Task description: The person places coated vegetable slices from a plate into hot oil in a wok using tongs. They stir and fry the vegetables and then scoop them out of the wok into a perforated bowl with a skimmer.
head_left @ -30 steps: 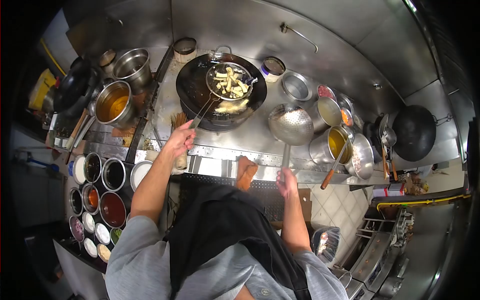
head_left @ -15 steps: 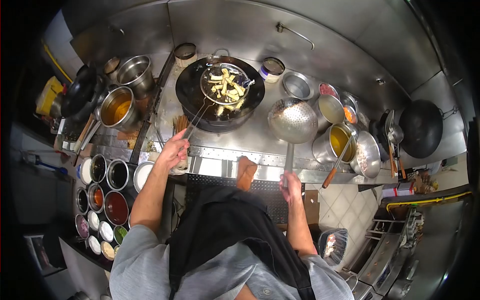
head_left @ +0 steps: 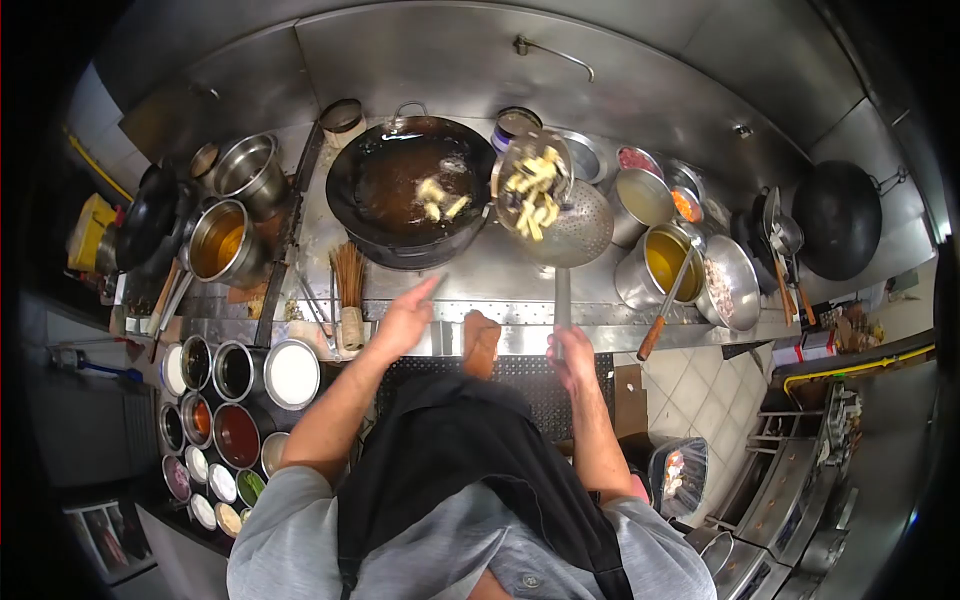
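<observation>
My left hand (head_left: 404, 318) is closed on the handle of a wire strainer (head_left: 503, 174), blurred by motion. Pale yellow fried strips (head_left: 535, 190) lie in the strainer or tumble from it. The strainer is tilted above a large perforated skimmer (head_left: 590, 228), partly covering its bowl; whether they touch I cannot tell. My right hand (head_left: 574, 358) grips the skimmer's long handle and holds it level over the counter. To the left stands a black wok (head_left: 350, 195) with brown oil, where a few pale pieces (head_left: 438, 200) float.
Metal pots of oil (head_left: 228, 240) and sauce containers (head_left: 237, 435) stand at the left. A bamboo brush (head_left: 349, 290) lies on the counter. At the right are a pot with yellow liquid (head_left: 668, 265), a wooden-handled ladle (head_left: 655, 335) and a steel bowl (head_left: 735, 300). A tap (head_left: 555, 57) juts from the back wall.
My left hand has swung the strainer of strips rightward from above the wok to the skimmer, tipping it. A few pieces are left in the oil. The skimmer has shifted slightly in view.
</observation>
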The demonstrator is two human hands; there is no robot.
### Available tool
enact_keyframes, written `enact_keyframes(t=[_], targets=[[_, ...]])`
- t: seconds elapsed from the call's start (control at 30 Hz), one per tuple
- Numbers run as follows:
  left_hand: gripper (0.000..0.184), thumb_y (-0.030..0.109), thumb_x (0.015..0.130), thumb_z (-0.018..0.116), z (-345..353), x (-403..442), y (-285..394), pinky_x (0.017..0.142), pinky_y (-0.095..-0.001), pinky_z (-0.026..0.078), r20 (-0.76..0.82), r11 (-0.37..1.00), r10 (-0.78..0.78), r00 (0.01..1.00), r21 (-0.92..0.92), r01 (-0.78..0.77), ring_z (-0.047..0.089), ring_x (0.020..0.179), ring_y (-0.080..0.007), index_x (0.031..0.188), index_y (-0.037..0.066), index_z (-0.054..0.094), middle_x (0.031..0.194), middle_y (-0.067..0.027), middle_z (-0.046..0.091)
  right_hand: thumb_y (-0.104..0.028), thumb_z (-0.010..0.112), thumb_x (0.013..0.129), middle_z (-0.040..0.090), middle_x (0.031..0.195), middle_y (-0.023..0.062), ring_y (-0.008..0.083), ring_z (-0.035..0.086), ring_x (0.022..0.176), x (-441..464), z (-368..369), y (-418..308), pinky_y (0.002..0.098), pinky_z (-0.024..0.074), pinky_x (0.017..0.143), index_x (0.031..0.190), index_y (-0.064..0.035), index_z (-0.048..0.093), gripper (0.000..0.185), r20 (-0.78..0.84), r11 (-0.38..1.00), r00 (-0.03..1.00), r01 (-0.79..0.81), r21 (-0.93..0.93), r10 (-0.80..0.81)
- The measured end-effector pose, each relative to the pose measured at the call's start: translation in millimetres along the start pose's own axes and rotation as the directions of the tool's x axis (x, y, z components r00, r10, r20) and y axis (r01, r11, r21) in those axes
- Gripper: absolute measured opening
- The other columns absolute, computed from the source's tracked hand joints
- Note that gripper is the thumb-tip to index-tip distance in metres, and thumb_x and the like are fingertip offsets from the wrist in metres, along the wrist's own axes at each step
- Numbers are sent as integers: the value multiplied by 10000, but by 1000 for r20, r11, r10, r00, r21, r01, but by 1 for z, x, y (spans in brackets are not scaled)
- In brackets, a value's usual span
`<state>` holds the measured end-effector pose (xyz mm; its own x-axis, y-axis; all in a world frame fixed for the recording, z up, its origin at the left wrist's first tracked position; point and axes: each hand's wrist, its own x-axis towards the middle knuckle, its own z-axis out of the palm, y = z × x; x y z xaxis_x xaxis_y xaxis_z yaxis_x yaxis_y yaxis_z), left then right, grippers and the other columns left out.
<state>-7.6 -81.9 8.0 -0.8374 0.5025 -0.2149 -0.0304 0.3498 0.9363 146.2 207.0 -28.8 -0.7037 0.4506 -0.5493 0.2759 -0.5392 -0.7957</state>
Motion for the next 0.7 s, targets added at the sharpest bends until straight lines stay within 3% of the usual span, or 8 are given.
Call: enact_keyframes(t=[0.03,0.1,0.13,0.23,0.37,0.4,0.53,0.7], targets=[[462,33,900,484,16,2,-2,793,-383,510,-47,975,151,987,172,-141,645,937,-317,1357,88,517,1062,-172,667,-126,573,912,569,719,50,135,538,498,1,-1,-1,272,416,405,987,-45,518,123,-3,1000,1000,-3,12,3],[457,27,889,489,36,0,1,919,-418,474,-58,928,251,966,298,-223,597,1082,-401,1340,87,526,1151,-231,634,-124,571,912,568,717,49,135,537,500,2,-4,-2,274,410,404,989,-45,518,122,-12,999,1000,-7,37,8],[460,6,871,496,40,-3,5,898,-432,483,-75,892,344,936,339,-300,585,1051,-416,1320,94,540,1149,-266,604,-123,570,912,567,717,49,135,536,501,3,-6,-3,274,408,403,988,-46,518,121,-16,999,1000,-13,49,14],[472,-8,867,503,34,-6,5,910,-424,484,-46,912,300,953,306,-272,577,1076,-414,1324,101,537,1176,-263,595,-123,566,913,566,719,48,135,533,503,2,-13,-5,277,404,403,985,-49,516,115,-36,995,999,-32,90,35],[463,-9,912,495,13,-8,4,962,-332,456,-148,960,254,956,161,-230,610,1117,-288,1362,100,503,1208,-197,625,-130,559,916,568,726,46,138,531,511,2,-13,-4,279,411,417,988,-53,517,114,-45,992,998,-38,122,44],[445,-2,932,491,6,-4,-8,985,-297,425,-179,950,306,935,130,-286,583,1150,-218,1371,70,489,1252,-160,614,-133,557,917,569,728,46,138,531,514,2,-14,-4,279,414,422,992,-54,518,115,-44,992,998,-35,124,41],[444,-3,932,487,-41,-6,-13,996,-285,409,-331,995,50,942,-70,-78,559,1166,-206,1375,26,474,1286,-147,591,-134,551,916,572,735,40,138,532,522,2,-19,0,276,422,441,1003,-59,522,119,-41,990,999,-31,134,37],[497,8,897,463,-124,7,-40,971,-296,426,-498,974,122,859,228,-6,590,1104,-241,1395,6,451,1276,-169,598,-143,556,911,572,733,36,137,531,523,2,-26,4,273,425,447,1005,-68,523,124,-46,992,997,-56,112,62]])
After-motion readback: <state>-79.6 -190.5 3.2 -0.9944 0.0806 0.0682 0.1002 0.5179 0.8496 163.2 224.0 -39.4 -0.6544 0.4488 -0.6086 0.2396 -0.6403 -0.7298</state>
